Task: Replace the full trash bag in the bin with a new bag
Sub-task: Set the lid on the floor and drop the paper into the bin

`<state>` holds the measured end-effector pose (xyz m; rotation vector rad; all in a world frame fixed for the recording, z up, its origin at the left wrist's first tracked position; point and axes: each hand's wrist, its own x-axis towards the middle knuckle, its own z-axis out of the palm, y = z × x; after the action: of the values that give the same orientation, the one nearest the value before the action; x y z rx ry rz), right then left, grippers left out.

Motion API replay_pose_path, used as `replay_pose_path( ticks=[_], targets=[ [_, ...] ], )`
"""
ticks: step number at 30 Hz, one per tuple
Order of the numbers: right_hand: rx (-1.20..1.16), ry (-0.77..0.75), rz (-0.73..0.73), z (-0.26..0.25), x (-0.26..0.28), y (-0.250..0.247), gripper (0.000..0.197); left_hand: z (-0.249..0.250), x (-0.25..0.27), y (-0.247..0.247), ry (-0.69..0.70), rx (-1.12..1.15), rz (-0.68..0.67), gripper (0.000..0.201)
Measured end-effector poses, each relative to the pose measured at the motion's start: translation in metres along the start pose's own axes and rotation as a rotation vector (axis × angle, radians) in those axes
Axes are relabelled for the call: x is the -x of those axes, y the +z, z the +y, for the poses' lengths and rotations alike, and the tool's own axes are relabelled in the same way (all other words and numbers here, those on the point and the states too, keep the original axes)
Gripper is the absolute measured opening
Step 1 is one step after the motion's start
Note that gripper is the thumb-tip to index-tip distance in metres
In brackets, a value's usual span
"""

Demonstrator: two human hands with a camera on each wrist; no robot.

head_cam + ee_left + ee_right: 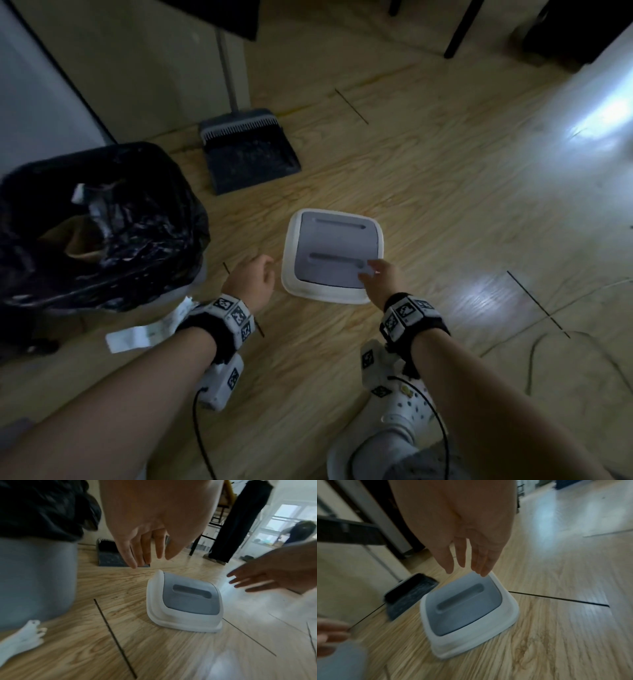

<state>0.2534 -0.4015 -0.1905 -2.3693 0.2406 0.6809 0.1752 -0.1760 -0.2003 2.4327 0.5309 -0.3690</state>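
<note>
Bin [178, 294], grey, stands on the wood floor [428, 192] at left, lined with a crinkled black trash bag [113, 219] holding paper and cardboard scraps. Its lid [334, 255], white rim and grey centre, lies flat on the floor beside it. Left hand [253, 279] and right hand [385, 279] both empty, fingers loosely extended above the lid.

From the head we look steeply down at the floor [428, 192], both forearms reaching forward below us. Our left wrist camera sits low, close to the boards, facing along the fingers; our right wrist camera looks down from slightly higher. All three views share the bin lid [332, 255] [185, 600] [467, 609] and the dustpan [250, 150] [109, 557] [409, 595].
</note>
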Motion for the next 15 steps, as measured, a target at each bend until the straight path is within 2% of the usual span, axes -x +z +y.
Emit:
replay_pose_path(
  ticks=[5, 7, 10, 15],
  targets=[
    [0.16, -0.162, -0.102, -0.041, 0.054, 0.033, 0.036, -0.03, 0.054, -0.025, 0.053, -0.064, -0.073, 0.037],
    [0.243, -0.228, -0.149, -0.055, 0.071, 0.054, 0.028, -0.049, 0.074, -0.035, 0.008, -0.07, -0.101, 0.037],
    [0.308, -0.248, -0.246, -0.077, 0.094, 0.085, 0.042, -0.082, 0.096, -0.044, -0.088, -0.064, -0.099, 0.037],
    [0.438, -0.34, -0.383, -0.108, 0.108, 0.144, 0.041, -0.138, 0.115, -0.05, -0.253, -0.035, -0.058, 0.037]
  ],
)
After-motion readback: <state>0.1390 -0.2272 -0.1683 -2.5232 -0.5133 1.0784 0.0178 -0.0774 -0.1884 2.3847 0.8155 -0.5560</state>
